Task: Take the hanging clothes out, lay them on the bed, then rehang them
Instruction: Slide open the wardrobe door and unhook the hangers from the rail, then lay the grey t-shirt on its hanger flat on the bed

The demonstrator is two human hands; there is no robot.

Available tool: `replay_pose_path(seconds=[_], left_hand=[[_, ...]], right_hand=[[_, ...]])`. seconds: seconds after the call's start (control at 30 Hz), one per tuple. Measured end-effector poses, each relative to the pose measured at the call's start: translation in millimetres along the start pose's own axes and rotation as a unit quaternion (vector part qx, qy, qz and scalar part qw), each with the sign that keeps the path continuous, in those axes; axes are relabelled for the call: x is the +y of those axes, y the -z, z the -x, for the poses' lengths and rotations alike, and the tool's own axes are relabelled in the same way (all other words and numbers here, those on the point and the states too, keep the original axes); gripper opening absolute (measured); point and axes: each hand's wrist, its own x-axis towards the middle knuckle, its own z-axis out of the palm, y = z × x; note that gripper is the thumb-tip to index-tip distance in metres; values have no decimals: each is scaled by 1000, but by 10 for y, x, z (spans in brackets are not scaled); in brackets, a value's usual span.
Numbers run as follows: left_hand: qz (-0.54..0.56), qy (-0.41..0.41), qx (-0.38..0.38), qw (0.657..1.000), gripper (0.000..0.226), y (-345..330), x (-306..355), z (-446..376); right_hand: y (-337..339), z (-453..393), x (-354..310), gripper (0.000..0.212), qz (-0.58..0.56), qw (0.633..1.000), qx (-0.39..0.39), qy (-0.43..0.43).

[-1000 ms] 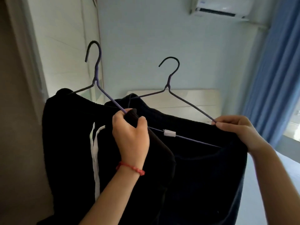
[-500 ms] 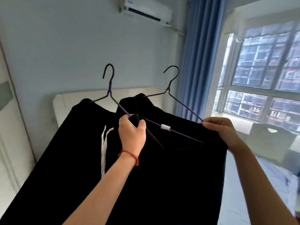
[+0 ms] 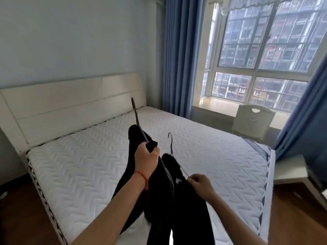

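Two black garments hang on thin dark wire hangers over the bed (image 3: 79, 167), a bare white quilted mattress. My left hand (image 3: 146, 159) is shut on the left hanger (image 3: 137, 119) and the top of its black garment (image 3: 134, 138), hook pointing up and away. My right hand (image 3: 200, 184) pinches the wire of the right hanger (image 3: 170, 143), whose black garment (image 3: 187, 214) drapes down toward the near edge of the mattress. Both garments are held above the mattress; whether their lower ends touch it is hidden.
A cream headboard (image 3: 70, 103) stands against the pale wall at the left. Blue curtains (image 3: 178, 55) frame a large window. A white chair (image 3: 252, 121) stands by the window sill. A pale side table (image 3: 292, 172) sits right of the bed. Wooden floor lies on both sides.
I have turned and looked down from the wall to the bed. Both hands lowered the hangers, which are now tilted edge-on over the mattress instead of facing me.
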Motion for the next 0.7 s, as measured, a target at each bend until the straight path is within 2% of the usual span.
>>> replay_pose_path(seconds=[0.17, 0.33, 0.37, 0.47, 0.57, 0.7], left_hand=[[-25, 61, -74, 995, 7, -316, -662, 152], [-68, 181, -144, 970, 9, -497, -1497, 310], [-65, 218, -160, 961, 16, -501, -1638, 347], [-64, 298, -212, 929, 57, -417, -1935, 499], [-115, 299, -237, 917, 68, -185, -2089, 653], [-187, 268, -217, 920, 50, 423, -2213, 851]], right_hand=[[-552, 365, 655, 42, -52, 991, 16, -124], [-870, 721, 1074, 24, -114, 969, 37, -217], [-914, 758, 1133, 22, -104, 969, 29, -223], [-984, 830, 1209, 15, -64, 966, -12, -252], [-1055, 815, 1098, 29, -26, 961, -36, -272], [-1365, 694, 578, 36, -1, 972, -117, -206]])
